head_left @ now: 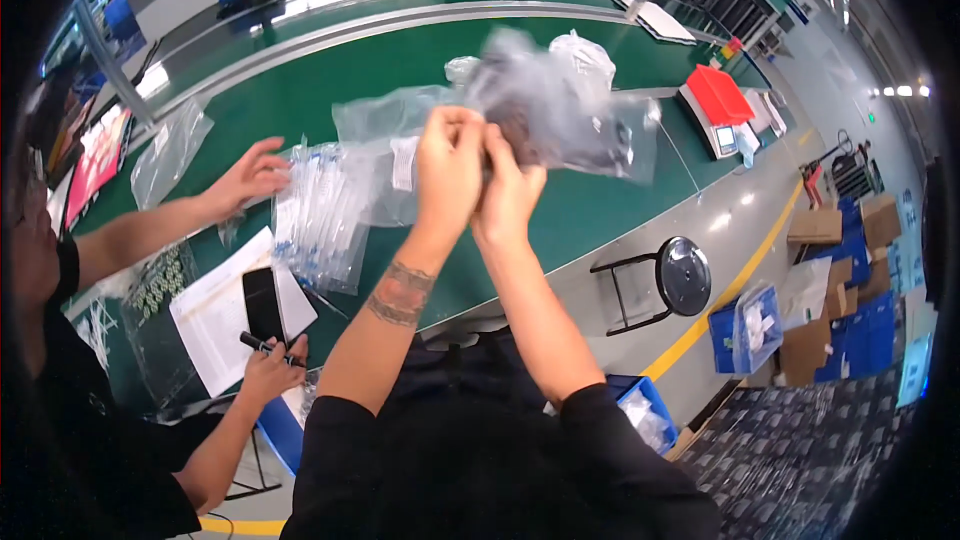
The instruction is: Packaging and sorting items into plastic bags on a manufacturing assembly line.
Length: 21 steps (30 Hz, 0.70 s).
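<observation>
Both of my hands are raised over the green table, close together and touching. They pinch a clear plastic bag with dark contents, which spreads up and to the right and is smeared by motion. My left hand is closed at the bag's near edge. Beside it, my right hand is closed on the same edge, with a dark part of the bag next to its fingers. Behind my left wrist lie clear bags, one with a white label. To their left is a pile of clear packets with thin blue-and-white pieces.
At left, a co-worker's hand reaches toward the packets; the other holds a black marker by a phone on paper sheets. A scale with a red tray stands far right. A black stool is beside the table.
</observation>
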Available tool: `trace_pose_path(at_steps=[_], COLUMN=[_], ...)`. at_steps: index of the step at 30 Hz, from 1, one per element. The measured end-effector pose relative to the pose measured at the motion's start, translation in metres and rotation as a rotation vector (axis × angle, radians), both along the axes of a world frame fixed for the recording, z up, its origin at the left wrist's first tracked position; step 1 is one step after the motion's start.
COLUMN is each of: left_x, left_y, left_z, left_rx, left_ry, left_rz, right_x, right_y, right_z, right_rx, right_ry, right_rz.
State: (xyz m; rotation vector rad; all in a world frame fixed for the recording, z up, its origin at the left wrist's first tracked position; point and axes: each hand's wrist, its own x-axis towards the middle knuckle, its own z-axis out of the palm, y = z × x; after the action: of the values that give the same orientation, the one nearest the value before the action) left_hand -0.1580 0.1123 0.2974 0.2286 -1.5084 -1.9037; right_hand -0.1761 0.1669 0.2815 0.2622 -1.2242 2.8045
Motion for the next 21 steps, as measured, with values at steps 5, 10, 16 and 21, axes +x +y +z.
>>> trace_pose_path(at_steps=[5, 10, 16, 21], left_x=[-0.025, -0.023, -0.004, 0.021], left_y=[-0.032, -0.067, -0.095, -0.129], left_z=[-0.005, -0.018, -0.038, -0.049], left_rx=[0.345, 0.474, 0.633, 0.774], left_ry=[0.090, 0.068, 0.197, 0.312], left_rz=[-0.041, -0.096, -0.237, -0.290], right_x=[-0.018, -0.028, -0.046, -0.063], right_y=[-0.019, 0.007, 0.013, 0.016], right_z=[-0.006, -0.005, 0.014, 0.037], right_rx=[0.128, 0.660, 1.499, 1.659], right_ry=[-0.041, -0.015, 0.510, 0.736], right_rz=[0.118, 0.319, 0.508, 0.553])
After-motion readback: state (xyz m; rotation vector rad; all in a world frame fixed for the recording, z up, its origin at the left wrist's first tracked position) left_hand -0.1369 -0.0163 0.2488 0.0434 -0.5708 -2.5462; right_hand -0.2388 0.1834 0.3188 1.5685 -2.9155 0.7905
